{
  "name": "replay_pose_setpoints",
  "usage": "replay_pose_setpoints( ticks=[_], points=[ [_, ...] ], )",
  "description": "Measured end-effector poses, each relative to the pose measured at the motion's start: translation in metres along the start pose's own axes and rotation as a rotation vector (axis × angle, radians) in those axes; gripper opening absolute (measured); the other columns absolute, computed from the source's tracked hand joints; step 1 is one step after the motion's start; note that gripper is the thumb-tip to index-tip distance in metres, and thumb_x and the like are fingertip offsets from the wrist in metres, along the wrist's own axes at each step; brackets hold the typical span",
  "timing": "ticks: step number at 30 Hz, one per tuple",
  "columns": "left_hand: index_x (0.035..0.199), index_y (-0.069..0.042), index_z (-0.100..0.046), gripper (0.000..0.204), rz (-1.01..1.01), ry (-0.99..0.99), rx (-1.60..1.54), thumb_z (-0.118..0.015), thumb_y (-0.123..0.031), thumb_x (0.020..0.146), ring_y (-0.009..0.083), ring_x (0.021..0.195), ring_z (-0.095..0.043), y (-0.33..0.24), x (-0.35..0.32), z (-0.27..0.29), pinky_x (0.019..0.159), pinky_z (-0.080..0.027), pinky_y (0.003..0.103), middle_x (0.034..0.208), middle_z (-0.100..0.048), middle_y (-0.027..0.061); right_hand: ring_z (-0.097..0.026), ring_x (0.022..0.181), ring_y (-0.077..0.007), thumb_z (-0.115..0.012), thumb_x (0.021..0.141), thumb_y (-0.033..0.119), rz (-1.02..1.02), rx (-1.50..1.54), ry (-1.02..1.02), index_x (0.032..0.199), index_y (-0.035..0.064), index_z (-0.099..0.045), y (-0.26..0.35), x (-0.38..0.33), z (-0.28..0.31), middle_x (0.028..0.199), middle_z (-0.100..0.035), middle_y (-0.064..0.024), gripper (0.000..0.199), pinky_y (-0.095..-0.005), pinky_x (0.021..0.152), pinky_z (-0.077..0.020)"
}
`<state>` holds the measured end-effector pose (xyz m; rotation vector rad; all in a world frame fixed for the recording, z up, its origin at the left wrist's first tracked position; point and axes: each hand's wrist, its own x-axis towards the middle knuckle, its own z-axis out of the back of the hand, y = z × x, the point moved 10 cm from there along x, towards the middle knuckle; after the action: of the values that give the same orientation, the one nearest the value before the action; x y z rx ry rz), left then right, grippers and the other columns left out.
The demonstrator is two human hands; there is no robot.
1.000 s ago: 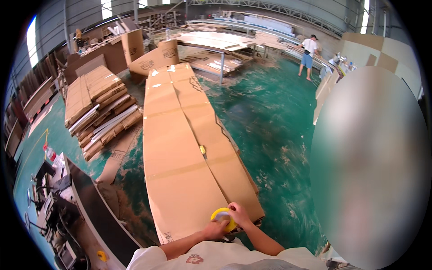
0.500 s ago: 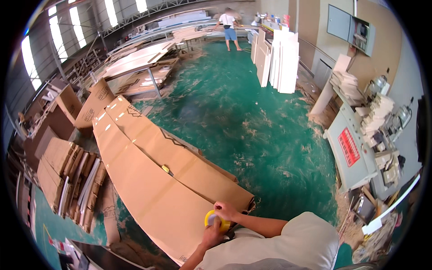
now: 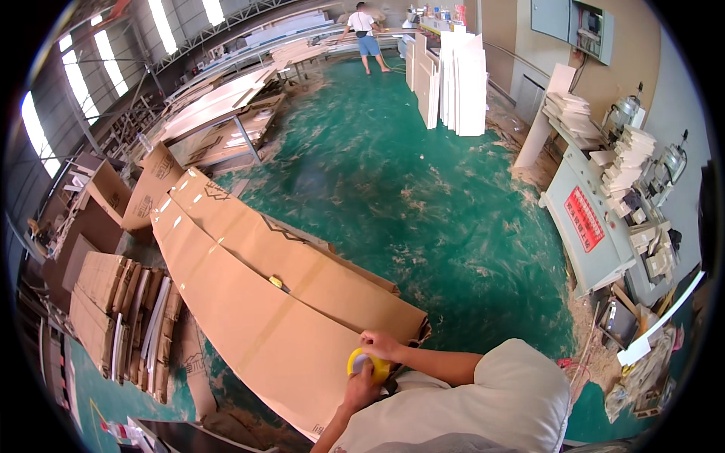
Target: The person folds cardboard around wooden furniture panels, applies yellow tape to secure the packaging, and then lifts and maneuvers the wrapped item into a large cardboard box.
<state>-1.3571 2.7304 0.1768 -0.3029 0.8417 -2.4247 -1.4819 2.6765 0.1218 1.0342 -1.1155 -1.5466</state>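
Note:
Both my hands meet at a yellow tape roll [image 3: 361, 365] above the near end of a long brown cardboard sheet [image 3: 249, 317] lying on the green floor. My left hand [image 3: 364, 390] grips the roll from below. Resting on the roll's top edge, my right hand [image 3: 382, 346] has its fingers closed on it. A strip of tape runs along the seam between this sheet and a second cardboard sheet [image 3: 302, 257] beside it. A small yellow object [image 3: 276, 283] lies on that seam farther up.
Stacks of flattened cardboard [image 3: 121, 317] lie to the left. White panels [image 3: 461, 83] stand at the back right. A grey machine [image 3: 593, 226] with piled white parts lines the right wall. Another person [image 3: 367, 34] stands far off. Board-laden tables [image 3: 219, 113] are at the back left.
The view has swung to the right, bringing the right wall and machine into sight. Both hands have stayed on the tape roll at the cardboard's near end.

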Motion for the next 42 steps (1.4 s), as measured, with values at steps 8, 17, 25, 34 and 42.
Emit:
replay_pose_setpoints(
  ticks=[8,17,25,34,42],
  points=[
    [0.126,-0.004,-0.052,0.050,0.066,0.160,-0.203,-0.074,-0.026,0.086,0.0469,0.092,-0.066,0.016,-0.027,0.030,0.078,-0.053,0.052,0.099,-0.070,0.0254,-0.070,0.084,-0.0318,-0.064,0.088,0.025,0.180,-0.427,0.524,0.098,0.0077,-0.076,0.057,-0.004,-0.008,0.092,-0.074,-0.0127,0.023,-0.0410,0.077,-0.0551],
    [0.123,-0.001,-0.053,0.045,0.064,0.173,-1.117,-0.074,-0.024,0.091,0.0327,0.097,-0.071,0.014,-0.044,0.056,0.086,-0.055,0.045,0.107,-0.071,0.0173,-0.064,0.078,-0.0243,-0.065,0.088,0.020,0.578,-0.238,0.669,0.093,0.0070,-0.068,0.116,-0.015,-0.007,0.086,-0.066,-0.0086,0.014,-0.0374,0.072,-0.0515],
    [0.157,-0.007,-0.027,0.086,0.246,-0.277,-1.512,-0.076,-0.022,0.088,0.0268,0.094,-0.070,0.039,0.005,0.099,0.079,-0.056,0.036,0.111,-0.069,0.0182,-0.060,0.079,-0.0263,-0.072,0.088,0.015,0.281,0.086,0.345,0.086,0.0055,-0.063,0.088,-0.011,0.036,0.085,-0.062,-0.0102,0.013,-0.0366,0.072,-0.0475],
    [0.122,-0.013,-0.063,0.061,0.267,0.582,0.038,-0.083,-0.047,0.076,0.0328,0.090,-0.070,0.023,0.093,0.014,0.081,-0.054,0.041,0.097,-0.073,0.0158,-0.060,0.088,-0.0353,-0.067,0.084,0.023,-0.053,-0.927,-0.361,0.080,0.0099,-0.067,-0.035,-0.135,0.299,0.087,-0.063,-0.0113,0.014,-0.0484,0.072,-0.0459],
    [0.113,-0.015,-0.069,0.043,-0.583,0.859,-0.056,-0.079,-0.039,0.078,0.0271,0.086,-0.069,-0.223,0.158,-0.079,0.093,-0.045,0.042,0.091,-0.074,0.0078,-0.062,0.088,-0.0198,-0.058,0.101,0.027,-0.709,0.016,-1.194,0.096,0.0079,-0.064,-0.457,-0.275,0.175,0.092,-0.065,-0.0034,0.020,-0.0356,0.084,-0.0522]
  ],
)
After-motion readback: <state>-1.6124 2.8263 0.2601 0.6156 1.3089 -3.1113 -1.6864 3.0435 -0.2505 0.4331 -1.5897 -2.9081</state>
